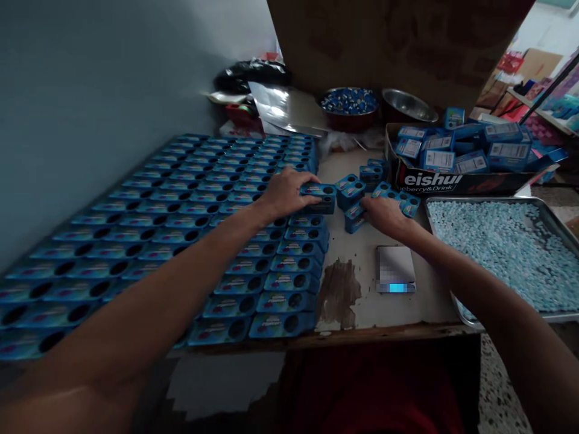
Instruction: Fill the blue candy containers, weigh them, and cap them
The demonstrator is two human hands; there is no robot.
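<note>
Blue stuff first: got a box (322, 200) pinched by one end in the left hand (289, 191), closed down to the thickness of the box, with the thumb on the near side. Held at the right edge of the packed rows (178, 198); hard to say whether lifted or resting on them. Got the right hand (384, 214) curled over a second box (354, 223), mostly closed and touching, but no telling if gripping. Just beside that, see more loose boxes (349, 189) at odd angles on the scuffed worktop (425, 307). Nearer the front edge, spot a scale (394, 265) (probably) with a lit strip.

Looks like a lining-up step, going by so many boxes already in neat rows and a few loose. Would call for squaring the held one against the neighbours without knocking the row, plus a firmer hold on the second if lifting.

Further out to the right, notice a tray (543, 317) spread with pale blue bits (502, 241) and, behind it, a carton (482, 184) heaped with barcoded packs (439, 160). At the back, see a red bowl (350, 122) of blue pieces (348, 100) next to a steel bowl (411, 108).
</note>
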